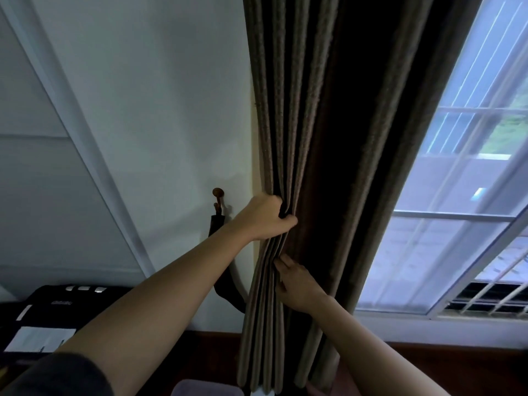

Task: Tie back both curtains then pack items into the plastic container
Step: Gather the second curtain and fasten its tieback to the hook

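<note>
Left hand [264, 220] grip bunches the brown curtain's [323, 124] wall-side pleats; right hand [297, 284] grip pinches a fold below. Bare wall [160, 95] lies left, window [463, 195] right.

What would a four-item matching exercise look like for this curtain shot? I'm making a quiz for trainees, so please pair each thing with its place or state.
Things:
1. left hand
2. right hand
3. wall hook
4. window

Places or states:
A. right of the curtain, letting in daylight
B. clenched around gathered folds
C. on the white wall, a dark tieback hanging from it
D. lower down, fingers pinching a pleat edge

Pairs: 1-B, 2-D, 3-C, 4-A
</note>
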Tool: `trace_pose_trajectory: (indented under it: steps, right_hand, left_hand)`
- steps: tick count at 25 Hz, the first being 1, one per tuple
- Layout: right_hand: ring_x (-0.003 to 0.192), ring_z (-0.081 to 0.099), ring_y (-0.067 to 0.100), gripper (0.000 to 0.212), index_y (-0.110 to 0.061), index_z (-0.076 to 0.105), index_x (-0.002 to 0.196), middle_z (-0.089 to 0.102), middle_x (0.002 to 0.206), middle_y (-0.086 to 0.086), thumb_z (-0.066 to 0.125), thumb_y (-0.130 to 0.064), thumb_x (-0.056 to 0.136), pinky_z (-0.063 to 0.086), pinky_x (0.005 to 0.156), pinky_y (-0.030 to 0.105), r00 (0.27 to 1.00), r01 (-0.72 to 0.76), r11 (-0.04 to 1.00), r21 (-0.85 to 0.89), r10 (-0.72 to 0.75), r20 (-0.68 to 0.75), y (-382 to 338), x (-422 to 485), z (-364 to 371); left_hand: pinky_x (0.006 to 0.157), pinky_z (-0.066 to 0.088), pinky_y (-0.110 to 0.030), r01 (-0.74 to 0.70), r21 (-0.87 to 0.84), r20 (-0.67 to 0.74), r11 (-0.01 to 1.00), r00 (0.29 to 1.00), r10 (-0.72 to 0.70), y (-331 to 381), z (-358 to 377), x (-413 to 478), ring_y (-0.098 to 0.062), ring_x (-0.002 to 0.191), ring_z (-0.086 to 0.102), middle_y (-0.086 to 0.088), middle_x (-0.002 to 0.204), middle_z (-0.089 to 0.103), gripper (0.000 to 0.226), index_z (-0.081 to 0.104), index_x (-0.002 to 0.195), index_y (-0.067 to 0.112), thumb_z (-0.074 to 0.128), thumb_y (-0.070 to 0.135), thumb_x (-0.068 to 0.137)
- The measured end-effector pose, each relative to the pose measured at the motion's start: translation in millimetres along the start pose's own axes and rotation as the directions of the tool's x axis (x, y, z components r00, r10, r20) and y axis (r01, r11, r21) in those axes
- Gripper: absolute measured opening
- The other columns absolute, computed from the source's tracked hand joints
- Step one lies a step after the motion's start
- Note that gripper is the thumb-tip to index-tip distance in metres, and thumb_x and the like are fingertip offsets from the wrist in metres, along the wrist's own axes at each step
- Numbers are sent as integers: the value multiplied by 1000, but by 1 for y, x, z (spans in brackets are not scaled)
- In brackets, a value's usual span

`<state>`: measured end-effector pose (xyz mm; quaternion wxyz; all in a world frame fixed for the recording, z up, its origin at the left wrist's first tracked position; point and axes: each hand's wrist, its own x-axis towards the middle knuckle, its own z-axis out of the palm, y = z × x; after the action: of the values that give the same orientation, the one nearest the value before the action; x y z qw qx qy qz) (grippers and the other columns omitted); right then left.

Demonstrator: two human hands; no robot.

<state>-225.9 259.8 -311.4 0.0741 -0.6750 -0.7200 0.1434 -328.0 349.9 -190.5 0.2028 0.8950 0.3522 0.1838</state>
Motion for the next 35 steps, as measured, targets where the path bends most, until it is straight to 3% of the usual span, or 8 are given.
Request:
trace_pose_trajectory:
  steps: [3,7,9,12,14,19,23,35]
  right_hand:
    - [132,36,32,59,-8,24,146,24,152,11,45,-21,92,31,109,35,1000,-17,1000,-26,18,25,-3,-2,-2]
    - [138,27,32,62,-15,31,145,23,153,9,51,-28,88,24,114,38,999,-9,995,-95,14,50,5,-8,-13]
    - [145,14,30,54,-24,45,137,14,158,7,54,-29,84,9,119,46,979,24,991,-129,-50,-198,11,-16,-24]
    - [144,14,32,47,-28,58,122,17,155,18,59,-22,75,10,114,49,619,-96,995,39,90,-780,12,-31,-61]
    - [143,10,33,52,-27,54,128,7,155,24,60,-17,77,13,115,45,471,-101,972,211,233,-851,18,-28,-93]
    - [132,37,42,71,-12,25,148,21,151,27,54,-7,83,35,107,33,781,-142,960,240,257,-569,43,-5,-115]
    - [140,28,32,71,-12,21,149,18,156,17,50,-7,84,19,110,20,943,-18,982,186,78,-323,36,-13,-50]
    - [137,30,31,64,-12,22,147,14,156,7,47,-22,89,30,108,37,999,-17,999,-44,15,-30,21,-13,-8]
  left_hand:
    - [48,42,-31,-17,61,-15,998,1000,17,8,1,0,-13,49,49,-6,59,51,44,49,63,4,58,40,88]
    - [47,30,-23,24,87,-53,996,998,-19,3,2,0,-8,46,39,0,55,39,42,35,54,12,53,17,92]
    - [46,29,-23,49,61,-55,997,997,-46,-7,0,-4,-10,47,40,-1,56,40,38,38,57,8,53,17,91]
    - [50,34,-24,43,24,-46,999,998,-41,-20,-4,-7,-18,53,49,-6,62,47,28,46,66,7,55,17,91]
    - [51,38,-27,28,0,-55,1000,998,-28,-23,-4,-7,-22,55,52,-7,63,49,27,47,67,6,55,16,91]
    - [54,39,-31,33,5,-56,999,998,-32,-14,1,-7,-22,56,51,-10,64,49,30,43,64,4,53,15,90]
    - [48,30,-20,44,41,-82,998,996,-40,-5,3,-6,-17,56,47,-1,61,42,27,45,68,5,52,16,91]
    - [45,27,-19,24,30,-56,999,998,-22,5,8,-1,-17,53,45,0,58,40,34,40,60,6,52,13,91]
